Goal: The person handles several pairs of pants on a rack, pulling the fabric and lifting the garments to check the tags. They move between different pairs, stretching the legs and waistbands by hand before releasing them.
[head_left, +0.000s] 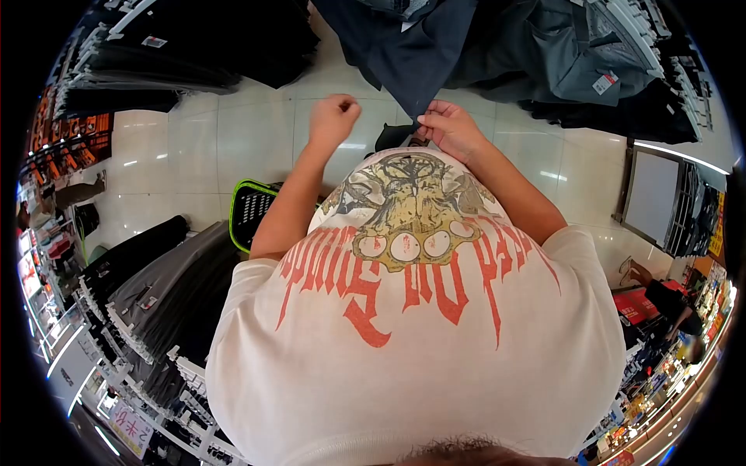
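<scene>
A dark navy garment [416, 58] hangs from the top middle of the view and narrows to a point in front of my body. My right hand [449, 130] pinches that lower tip between thumb and fingers. To the left, my left hand [334, 120] is raised over the tiled floor, apart from the garment, with its fingers curled in; whether anything is inside them is hidden. A small dark piece [395, 137] shows just below the garment's tip, near my right hand.
Racks of dark trousers [225, 39] stand at the upper left, with grey-green clothes [528, 54] at the upper right. A black basket with a green rim [235, 213] is beside my left arm. More trousers [163, 272] hang at the lower left. A person [674, 307] is at the far right.
</scene>
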Demonstrator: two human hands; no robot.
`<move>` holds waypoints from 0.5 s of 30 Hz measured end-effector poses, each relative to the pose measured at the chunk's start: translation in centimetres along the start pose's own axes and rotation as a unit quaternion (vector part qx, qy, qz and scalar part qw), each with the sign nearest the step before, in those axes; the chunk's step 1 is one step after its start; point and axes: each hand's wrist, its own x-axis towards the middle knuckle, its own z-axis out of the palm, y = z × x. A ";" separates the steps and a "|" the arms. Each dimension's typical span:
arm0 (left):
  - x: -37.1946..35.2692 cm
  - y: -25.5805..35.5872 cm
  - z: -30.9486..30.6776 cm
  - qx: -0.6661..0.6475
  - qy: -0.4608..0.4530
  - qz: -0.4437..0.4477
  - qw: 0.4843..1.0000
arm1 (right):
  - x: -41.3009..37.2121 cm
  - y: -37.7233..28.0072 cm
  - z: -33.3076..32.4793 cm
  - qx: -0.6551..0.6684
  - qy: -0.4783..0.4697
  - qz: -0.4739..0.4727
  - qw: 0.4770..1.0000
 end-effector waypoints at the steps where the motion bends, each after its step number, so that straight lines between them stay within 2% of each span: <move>1: 0.0 -0.1 -1.0 0.075 -0.013 -0.003 0.997 | 0.0 0.1 0.2 0.001 0.002 0.001 1.000; 2: -0.1 -0.1 -1.7 0.150 -0.026 -0.006 0.988 | 0.1 0.1 0.3 0.001 0.004 0.002 1.000; 3: 0.7 0.6 0.1 0.123 -0.049 -0.016 0.991 | -0.4 -1.4 -0.8 -0.018 0.013 -0.003 1.000; 5: 0.6 1.0 0.1 0.106 -0.103 -0.047 0.988 | -0.6 -1.6 -0.8 -0.023 0.013 -0.004 1.000; 7: -0.7 2.2 0.1 -0.154 -0.099 -0.005 0.983 | -0.3 -0.7 0.1 -0.006 0.001 -0.001 1.000; 8: -1.3 3.2 0.7 -0.286 -0.092 0.017 0.954 | -0.4 -0.5 0.2 -0.003 -0.002 0.001 1.000; 11: -1.6 6.8 0.7 -0.268 -0.175 -0.018 0.947 | -0.1 -0.4 0.1 -0.004 -0.009 0.004 1.000; 15: -1.5 9.2 0.8 -0.203 -0.204 -0.033 0.957 | 0.3 -0.2 -0.1 -0.005 -0.017 0.003 1.000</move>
